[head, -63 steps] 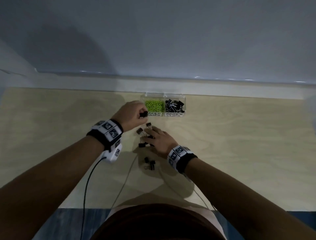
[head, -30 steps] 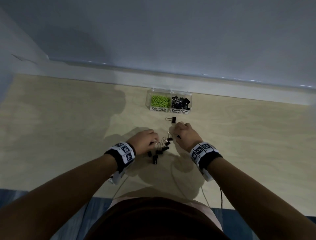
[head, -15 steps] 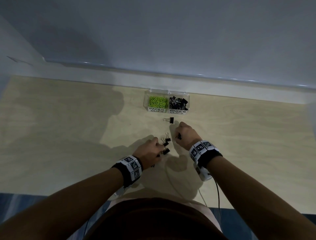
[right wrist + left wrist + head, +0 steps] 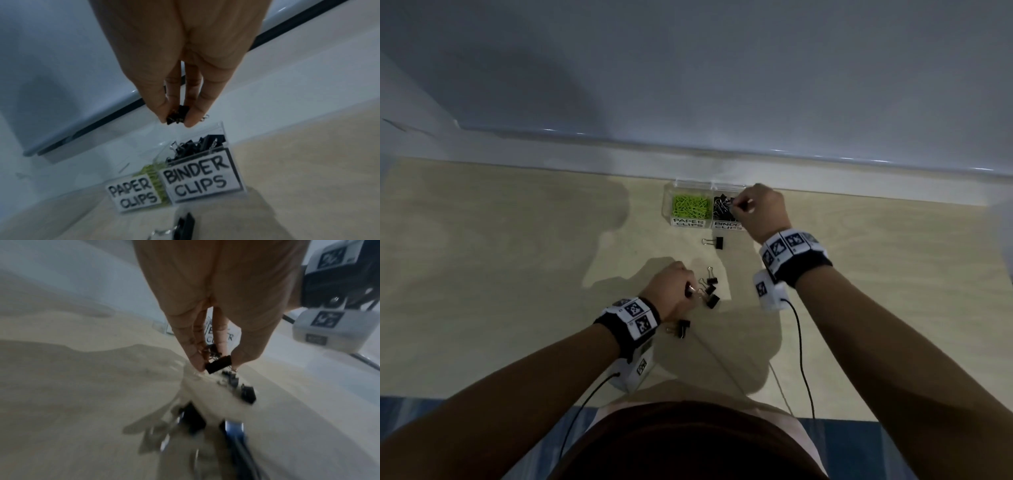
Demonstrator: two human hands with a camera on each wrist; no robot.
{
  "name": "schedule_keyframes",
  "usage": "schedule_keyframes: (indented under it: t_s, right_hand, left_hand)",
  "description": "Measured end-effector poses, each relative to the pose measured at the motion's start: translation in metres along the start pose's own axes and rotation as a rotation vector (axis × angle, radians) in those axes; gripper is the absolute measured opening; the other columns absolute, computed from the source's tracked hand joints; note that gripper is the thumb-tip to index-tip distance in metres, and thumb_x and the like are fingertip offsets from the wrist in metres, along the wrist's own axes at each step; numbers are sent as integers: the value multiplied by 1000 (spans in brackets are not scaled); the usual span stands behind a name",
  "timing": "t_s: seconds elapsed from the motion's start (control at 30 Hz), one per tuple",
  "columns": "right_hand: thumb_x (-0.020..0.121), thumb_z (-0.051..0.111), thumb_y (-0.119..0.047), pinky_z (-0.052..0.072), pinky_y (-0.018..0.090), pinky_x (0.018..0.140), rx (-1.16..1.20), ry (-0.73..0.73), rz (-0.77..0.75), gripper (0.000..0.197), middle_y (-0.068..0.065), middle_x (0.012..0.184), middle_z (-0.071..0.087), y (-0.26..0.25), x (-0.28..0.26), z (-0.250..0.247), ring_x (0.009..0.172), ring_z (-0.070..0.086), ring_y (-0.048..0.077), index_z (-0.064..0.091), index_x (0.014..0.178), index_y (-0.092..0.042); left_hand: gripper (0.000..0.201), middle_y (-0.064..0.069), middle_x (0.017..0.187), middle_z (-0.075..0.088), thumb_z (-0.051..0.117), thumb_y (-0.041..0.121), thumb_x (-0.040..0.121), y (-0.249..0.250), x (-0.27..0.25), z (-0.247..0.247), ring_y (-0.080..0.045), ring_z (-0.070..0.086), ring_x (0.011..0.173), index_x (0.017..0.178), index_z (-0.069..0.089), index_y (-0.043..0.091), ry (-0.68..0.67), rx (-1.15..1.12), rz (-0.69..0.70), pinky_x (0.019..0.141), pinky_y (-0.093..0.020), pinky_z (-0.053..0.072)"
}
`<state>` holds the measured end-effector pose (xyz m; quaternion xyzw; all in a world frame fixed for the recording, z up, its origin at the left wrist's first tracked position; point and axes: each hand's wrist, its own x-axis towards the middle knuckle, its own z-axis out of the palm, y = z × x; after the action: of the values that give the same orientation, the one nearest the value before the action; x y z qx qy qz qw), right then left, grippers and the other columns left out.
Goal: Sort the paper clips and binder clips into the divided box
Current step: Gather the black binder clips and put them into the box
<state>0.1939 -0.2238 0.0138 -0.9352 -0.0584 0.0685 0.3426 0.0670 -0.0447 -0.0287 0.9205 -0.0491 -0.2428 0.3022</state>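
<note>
Our right hand (image 4: pixel 758 209) has moved from the loose pile up over the divided box (image 4: pixel 669 209), pinching a black binder clip (image 4: pixel 177 114) above the "BINDER CLIPS" compartment (image 4: pixel 197 147). Our left hand (image 4: pixel 671 289) pinches another binder clip (image 4: pixel 218 364) at the pile.

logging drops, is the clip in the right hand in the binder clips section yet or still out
Still out: the right hand pinches the binder clip above the binder clips compartment.

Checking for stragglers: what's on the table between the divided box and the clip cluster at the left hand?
One lone black binder clip, just in front of the divided box; otherwise bare table down to the left hand. Head view.
</note>
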Motion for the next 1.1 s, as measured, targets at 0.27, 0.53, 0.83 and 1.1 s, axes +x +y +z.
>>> schedule_keyframes:
  t_s: [0.27,0.53,0.83,1.1]
  right_hand:
    - [81,52,0,55,38,68,-80,150,-70,18,13,87,64,23,-10,15,72,61,27,69,81,-4]
    - [75,56,0,50,41,82,-210,-253,-259,32,16,126,56,21,-63,52,113,52,36,67,105,-5]
    - [87,51,-10,49,42,80,-351,-316,-249,25,17,114,54,28,-54,58,103,48,37,62,109,-9]
    - [78,61,-9,53,40,74,-61,-241,-236,21,12,96,57,43,-108,56,82,57,30,68,98,-10]
  left_hand:
    - [11,-7,95,66,71,14,77,48,74,-74,-18,62,84,87,69,10,268,-152,99,83,-36,54]
    - [25,-10,114,57,62,21,86,80,133,-69,-25,55,104,107,66,8,189,113,130,91,-34,45]
    - [16,-5,105,56,57,20,89,17,33,-53,-19,55,91,101,63,12,59,136,216,85,-36,49]
    - [28,-6,116,56,53,27,86,-58,-41,7,-26,50,105,108,66,14,-135,206,258,94,-33,42]
